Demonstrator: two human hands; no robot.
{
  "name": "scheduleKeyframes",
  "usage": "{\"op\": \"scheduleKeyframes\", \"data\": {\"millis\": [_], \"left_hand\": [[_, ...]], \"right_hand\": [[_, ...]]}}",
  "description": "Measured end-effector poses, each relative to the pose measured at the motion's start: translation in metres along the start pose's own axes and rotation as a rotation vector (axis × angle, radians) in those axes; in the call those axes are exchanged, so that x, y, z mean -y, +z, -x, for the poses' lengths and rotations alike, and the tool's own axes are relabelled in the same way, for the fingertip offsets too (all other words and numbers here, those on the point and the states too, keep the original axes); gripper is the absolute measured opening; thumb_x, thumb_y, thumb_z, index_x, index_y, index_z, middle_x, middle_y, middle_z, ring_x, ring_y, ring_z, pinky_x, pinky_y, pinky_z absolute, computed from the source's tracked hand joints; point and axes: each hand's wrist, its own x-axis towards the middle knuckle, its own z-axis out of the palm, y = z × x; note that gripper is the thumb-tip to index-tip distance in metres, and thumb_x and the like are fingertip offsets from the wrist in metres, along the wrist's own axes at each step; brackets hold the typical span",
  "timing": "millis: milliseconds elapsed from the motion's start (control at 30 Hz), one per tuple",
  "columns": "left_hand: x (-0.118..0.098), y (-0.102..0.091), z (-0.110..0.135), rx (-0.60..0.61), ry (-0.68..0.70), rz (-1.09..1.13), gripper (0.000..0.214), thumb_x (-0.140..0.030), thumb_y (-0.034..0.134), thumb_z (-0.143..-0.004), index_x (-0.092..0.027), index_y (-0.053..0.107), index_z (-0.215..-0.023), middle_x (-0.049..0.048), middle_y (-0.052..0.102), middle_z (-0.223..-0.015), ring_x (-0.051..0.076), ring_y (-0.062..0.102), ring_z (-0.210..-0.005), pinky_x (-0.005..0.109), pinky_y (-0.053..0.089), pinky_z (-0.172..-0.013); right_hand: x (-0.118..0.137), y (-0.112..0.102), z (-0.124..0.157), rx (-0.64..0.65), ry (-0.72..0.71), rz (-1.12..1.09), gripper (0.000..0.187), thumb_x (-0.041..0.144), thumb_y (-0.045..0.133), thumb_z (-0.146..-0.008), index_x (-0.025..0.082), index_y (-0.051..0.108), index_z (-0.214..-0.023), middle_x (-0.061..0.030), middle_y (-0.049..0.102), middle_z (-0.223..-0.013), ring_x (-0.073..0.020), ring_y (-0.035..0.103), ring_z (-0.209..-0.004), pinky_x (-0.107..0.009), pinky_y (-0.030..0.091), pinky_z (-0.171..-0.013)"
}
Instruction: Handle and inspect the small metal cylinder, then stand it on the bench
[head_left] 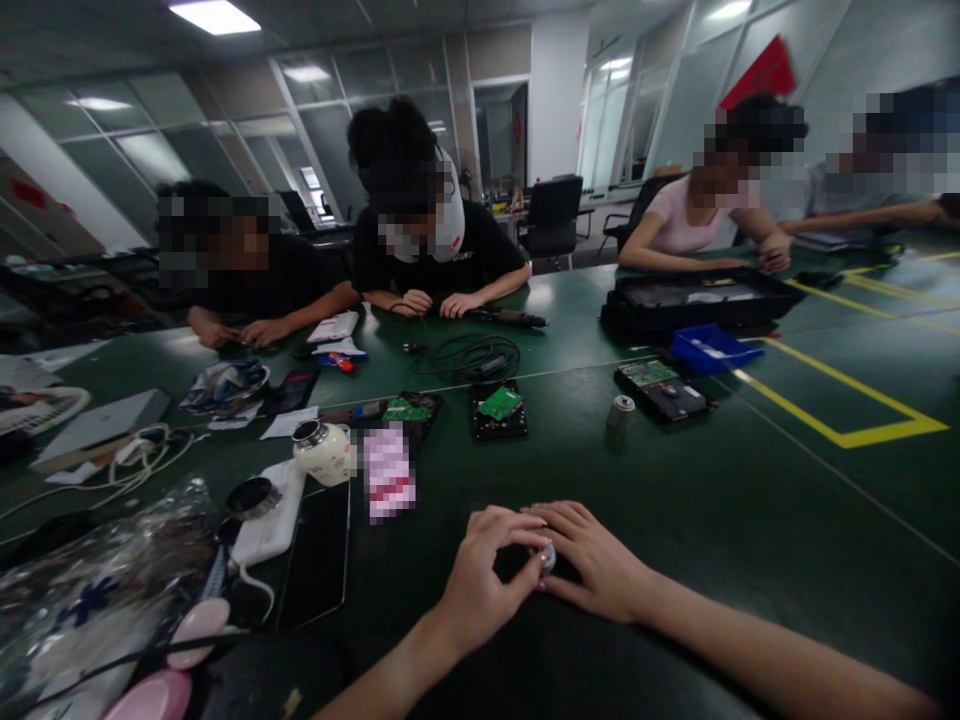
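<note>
Lower centre of frame: left hand point(484, 565), grip pinched on small silvery piece point(549, 556); right hand point(600, 565) close at its right, own hold cannot tell, over green surface point(757, 510).

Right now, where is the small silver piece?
In the head view, the small silver piece is low, right of centre, between the left hand and right hand.

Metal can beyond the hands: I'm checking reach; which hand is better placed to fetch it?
Probably the right hand: it's nearer the metal can than the left hand, though both meet at a small metal part.
</note>
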Motion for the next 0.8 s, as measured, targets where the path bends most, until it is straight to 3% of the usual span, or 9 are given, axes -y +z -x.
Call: {"op": "scheduleKeyframes", "data": {"millis": [200,333,433,600,700,800], "left_hand": [[0.000,0.003,0.001,-0.030,-0.016,0.050,0.008,-0.022,0.065,-0.085,-0.024,0.070,-0.092,0.0042,0.071,-0.095,0.022,0.063,-0.093,0.038,0.048,-0.088],[0.010,0.003,0.002,-0.209,-0.059,0.120,0.005,-0.022,0.062,-0.088,-0.021,0.065,-0.091,0.0055,0.069,-0.091,0.021,0.065,-0.090,0.036,0.051,-0.084],[0.025,0.004,0.002,-0.322,-0.169,0.031,0.003,-0.019,0.061,-0.087,-0.020,0.063,-0.090,0.0046,0.067,-0.093,0.021,0.065,-0.090,0.037,0.051,-0.084],[0.046,0.010,0.003,-0.172,-0.226,-0.280,0.011,-0.013,0.066,-0.081,-0.023,0.068,-0.087,0.0034,0.068,-0.092,0.024,0.062,-0.093,0.043,0.046,-0.085],[0.047,0.009,0.001,-0.162,-0.223,-0.292,0.010,-0.014,0.067,-0.081,-0.022,0.068,-0.086,0.0029,0.070,-0.091,0.024,0.062,-0.094,0.043,0.046,-0.085],[0.037,0.004,-0.001,-0.238,-0.231,-0.171,0.004,-0.018,0.067,-0.082,-0.021,0.066,-0.084,0.0029,0.070,-0.089,0.023,0.065,-0.091,0.042,0.049,-0.086]], "right_hand": [[0.000,0.000,0.000,0.014,0.015,-0.010,0.053,0.050,0.056,-0.087,0.021,0.052,-0.131,-0.0120,0.051,-0.137,-0.0278,0.045,-0.125,-0.047,0.035,-0.105],[0.001,-0.003,-0.001,0.040,0.025,-0.011,0.051,0.052,0.055,-0.087,0.021,0.054,-0.127,-0.0122,0.050,-0.138,-0.0285,0.044,-0.127,-0.048,0.033,-0.106],[0.001,-0.004,-0.002,0.058,0.027,-0.007,0.049,0.051,0.055,-0.088,0.021,0.055,-0.126,-0.0120,0.048,-0.140,-0.0286,0.043,-0.128,-0.049,0.031,-0.106],[0.002,-0.004,-0.002,0.059,0.038,-0.010,0.049,0.052,0.054,-0.088,0.022,0.055,-0.127,-0.0115,0.048,-0.141,-0.0288,0.043,-0.128,-0.049,0.032,-0.106],[0.001,-0.004,-0.002,0.054,0.035,-0.019,0.049,0.052,0.055,-0.087,0.023,0.055,-0.127,-0.0111,0.048,-0.140,-0.0289,0.044,-0.127,-0.049,0.032,-0.106],[0.000,-0.003,-0.001,0.046,0.031,-0.018,0.050,0.052,0.055,-0.087,0.023,0.055,-0.127,-0.0118,0.048,-0.140,-0.0294,0.044,-0.127,-0.050,0.032,-0.105]]}}
